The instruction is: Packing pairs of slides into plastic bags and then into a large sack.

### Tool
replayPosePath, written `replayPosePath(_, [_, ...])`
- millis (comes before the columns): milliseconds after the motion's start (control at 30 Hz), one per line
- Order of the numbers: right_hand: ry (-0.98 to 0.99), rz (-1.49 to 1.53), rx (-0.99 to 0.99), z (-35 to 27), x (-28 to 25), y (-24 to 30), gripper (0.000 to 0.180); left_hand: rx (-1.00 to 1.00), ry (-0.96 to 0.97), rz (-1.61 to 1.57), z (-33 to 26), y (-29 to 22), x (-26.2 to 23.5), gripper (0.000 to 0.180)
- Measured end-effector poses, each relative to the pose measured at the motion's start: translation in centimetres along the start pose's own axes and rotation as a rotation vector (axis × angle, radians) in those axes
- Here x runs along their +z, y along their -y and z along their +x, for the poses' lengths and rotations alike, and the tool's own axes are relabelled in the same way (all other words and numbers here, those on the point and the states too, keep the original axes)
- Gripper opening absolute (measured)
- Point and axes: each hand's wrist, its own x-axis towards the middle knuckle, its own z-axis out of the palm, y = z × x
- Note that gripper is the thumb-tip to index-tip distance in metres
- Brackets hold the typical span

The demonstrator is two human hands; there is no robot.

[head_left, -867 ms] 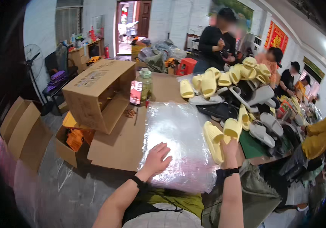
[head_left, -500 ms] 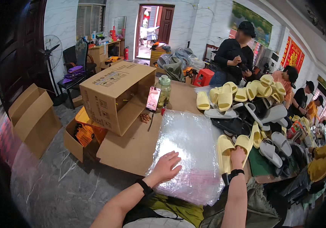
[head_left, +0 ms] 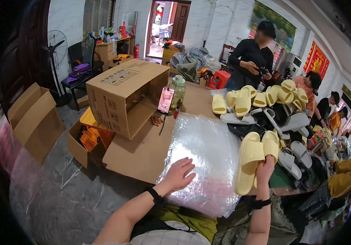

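My left hand (head_left: 178, 174) lies with fingers outstretched on a stack of clear plastic bags (head_left: 202, 143), which has a pinkish lower edge. To its right, my right hand (head_left: 265, 168) grips a pair of pale yellow slippers (head_left: 249, 161) at the right-hand slipper; some of its fingers are hidden inside and behind it. The two slippers stand side by side, toes pointing away from me, over the right edge of the bags. Just beyond them rises a heap of yellow, grey and black slippers (head_left: 283, 96).
On the cardboard-covered table, a big open carton (head_left: 106, 92) stands left of a propped phone (head_left: 166, 100) and a green-tinted jar (head_left: 178, 94). A box of orange items (head_left: 89, 139) is beside the table. A co-worker in black (head_left: 251, 57) stands across, others at right.
My right hand has moved slightly right and raised the yellow slippers, which now look larger and closer. My left hand stays on the bags. The co-worker across has lowered a hand.
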Motion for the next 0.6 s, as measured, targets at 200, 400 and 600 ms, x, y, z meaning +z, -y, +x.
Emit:
replayPosePath(200, [0.217, 0.148, 0.074, -4.1, 2.4, 7.4, 0.012, -0.03, 0.011, 0.015, -0.3, -0.1, -0.2, 0.039])
replayPosePath(400, [0.49, 0.22, 0.111, -7.7, 7.1, 7.0, 0.031, -0.042, 0.031, 0.023, 0.3, -0.7, 0.0, 0.037])
replayPosePath(600, [0.289, 0.546, -0.181, -3.7, -3.8, 19.6, 0.043, -0.056, 0.053, 0.072, -0.2, -0.5, -0.8, 0.037])
